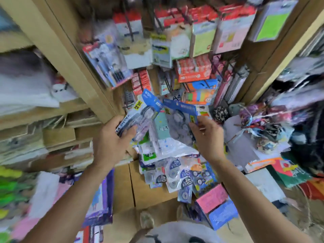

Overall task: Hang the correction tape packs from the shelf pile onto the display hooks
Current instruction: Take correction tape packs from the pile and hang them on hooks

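So, your left hand (112, 137) is gripping one correction tape pack (142, 111) round its lower end, with the top tilting toward 1 o'clock. Your right hand (208, 135) is pinching a second pack (180, 118) at its right edge. Both packs are sitting just beside each other, and the shelf pile (184, 176) is lying at 6 o'clock from them. The display hooks (129, 28) are carrying blurry stock up at 12 o'clock.
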### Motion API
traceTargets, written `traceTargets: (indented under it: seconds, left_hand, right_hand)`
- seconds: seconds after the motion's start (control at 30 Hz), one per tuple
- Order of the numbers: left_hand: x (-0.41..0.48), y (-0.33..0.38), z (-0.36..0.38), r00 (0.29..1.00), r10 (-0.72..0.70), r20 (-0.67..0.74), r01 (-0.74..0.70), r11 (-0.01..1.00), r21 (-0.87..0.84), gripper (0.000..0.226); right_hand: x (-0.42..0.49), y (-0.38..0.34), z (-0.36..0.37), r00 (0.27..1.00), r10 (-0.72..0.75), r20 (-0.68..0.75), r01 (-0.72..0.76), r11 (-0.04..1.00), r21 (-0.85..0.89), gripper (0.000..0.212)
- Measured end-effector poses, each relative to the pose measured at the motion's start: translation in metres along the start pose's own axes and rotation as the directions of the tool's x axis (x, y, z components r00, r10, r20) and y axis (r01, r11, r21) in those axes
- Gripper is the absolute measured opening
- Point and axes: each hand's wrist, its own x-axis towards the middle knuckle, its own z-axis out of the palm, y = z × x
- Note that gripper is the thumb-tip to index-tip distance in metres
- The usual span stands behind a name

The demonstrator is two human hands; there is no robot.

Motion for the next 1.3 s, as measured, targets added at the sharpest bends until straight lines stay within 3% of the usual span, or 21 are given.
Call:
traceTargets:
  seconds: [0.17, 0.3, 0.53, 0.67, 0.9, 1.07, 1.3]
  left_hand:
    - [0.031, 0.034, -0.068, 0.954, 0.173, -0.244, -0.193, 0.979, -0.063, 0.019]
    - [0.06, 0.058, -0.107, 0.855, 0.314, -0.413, -0.355, 0.935, -0.025, 0.022]
    - [0.116, 0.092, -0.156, 0.773, 0.353, -0.528, -0.472, 0.876, -0.104, 0.027]
    - [0.144, 0.118, -0.184, 0.669, 0.418, -0.614, -0.575, 0.815, -0.072, 0.02]
    - [0.196, 0.156, -0.223, 0.537, 0.398, -0.744, -0.662, 0.745, -0.08, 0.025]
    - [0.231, 0.176, -0.245, 0.469, 0.394, -0.79, -0.68, 0.732, -0.038, 0.024]
    - [0.282, 0.189, -0.254, 0.302, 0.493, -0.816, -0.674, 0.716, 0.183, 0.027]
  right_hand:
    - [0.035, -0.077, -0.026, 0.973, -0.189, -0.133, 0.195, 0.98, 0.039, 0.021]
    - [0.065, -0.124, -0.042, 0.952, -0.251, -0.176, 0.273, 0.955, 0.117, 0.012]
    - [0.128, -0.202, -0.056, 0.915, -0.335, -0.224, 0.385, 0.892, 0.238, 0.009]
    - [0.152, -0.246, -0.069, 0.896, -0.388, -0.217, 0.439, 0.849, 0.294, 0.009]
    - [0.188, -0.314, -0.09, 0.88, -0.388, -0.274, 0.474, 0.745, 0.469, 0.013]
    - [0.215, -0.356, -0.104, 0.904, -0.306, -0.299, 0.426, 0.711, 0.559, 0.019]
    - [0.255, -0.4, -0.105, 0.911, -0.277, -0.305, 0.408, 0.705, 0.58, 0.025]
